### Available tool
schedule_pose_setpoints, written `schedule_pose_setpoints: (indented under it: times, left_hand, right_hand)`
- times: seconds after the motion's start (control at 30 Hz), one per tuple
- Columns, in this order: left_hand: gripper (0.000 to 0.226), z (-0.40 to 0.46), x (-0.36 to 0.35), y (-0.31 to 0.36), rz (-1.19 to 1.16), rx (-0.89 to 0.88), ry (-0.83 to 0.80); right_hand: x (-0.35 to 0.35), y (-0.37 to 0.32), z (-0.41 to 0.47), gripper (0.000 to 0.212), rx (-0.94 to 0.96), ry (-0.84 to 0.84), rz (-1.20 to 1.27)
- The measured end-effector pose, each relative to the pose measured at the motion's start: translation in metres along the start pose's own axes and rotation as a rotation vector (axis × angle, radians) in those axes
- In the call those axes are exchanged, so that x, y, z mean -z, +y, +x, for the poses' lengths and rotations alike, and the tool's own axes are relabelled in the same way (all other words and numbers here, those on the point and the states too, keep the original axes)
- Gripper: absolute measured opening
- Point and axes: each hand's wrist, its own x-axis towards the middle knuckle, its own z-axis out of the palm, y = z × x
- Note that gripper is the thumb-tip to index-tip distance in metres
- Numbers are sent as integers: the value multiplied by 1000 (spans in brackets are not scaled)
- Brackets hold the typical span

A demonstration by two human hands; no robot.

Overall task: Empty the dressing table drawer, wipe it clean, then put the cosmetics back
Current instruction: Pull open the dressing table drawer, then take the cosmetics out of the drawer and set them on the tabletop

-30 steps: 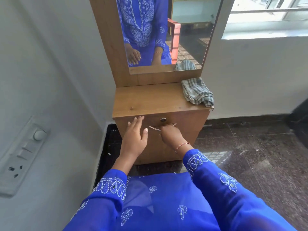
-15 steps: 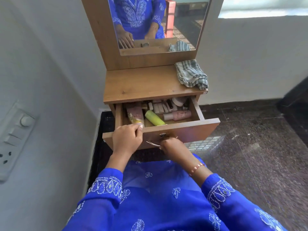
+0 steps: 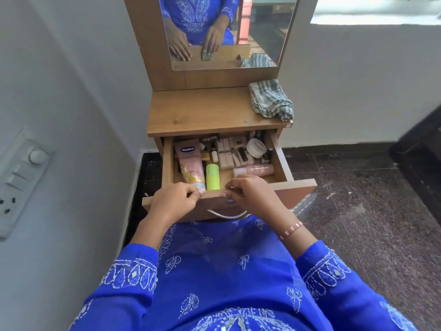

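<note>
The dressing table's drawer (image 3: 282, 163) stands pulled out and full of cosmetics. Inside lie a pink Vaseline tube (image 3: 189, 163), a green tube (image 3: 212, 176), a pink bottle (image 3: 259, 169), a white jar (image 3: 255, 147) and several small white sticks (image 3: 229, 155). My left hand (image 3: 173, 200) grips the drawer's front edge on the left, fingers hooked over it beside the Vaseline tube. At the middle of that edge my right hand (image 3: 253, 195) holds on with curled fingers. A striped grey cloth (image 3: 270, 100) lies crumpled on the table top (image 3: 202, 111) at the right.
A mirror (image 3: 226, 32) rises behind the table top. A white wall with a switch panel (image 3: 19, 177) runs close along the left. Dark stone floor (image 3: 370, 211) spreads to the right, with a dark piece of furniture (image 3: 422, 144) at the far right.
The drawer went from shut to pulled far out. My right hand left the handle below and moved up onto the front edge; my left hand stays on that edge.
</note>
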Motion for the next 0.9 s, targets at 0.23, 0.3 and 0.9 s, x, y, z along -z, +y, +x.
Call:
schedule_pose_setpoints:
  times: [0.23, 0.3, 0.9]
  left_hand:
    - [31, -19, -3, -8, -257, 15, -287]
    - [34, -20, -2, -10, -374, 19, -349]
    - [23, -11, 6, -13, -544, 81, -485]
  right_hand:
    - [18, -8, -13, 27, -35, -239, -11]
    - [20, -10, -14, 27, -36, -263, 7]
    - [23, -16, 15, 31, -123, -468, 220]
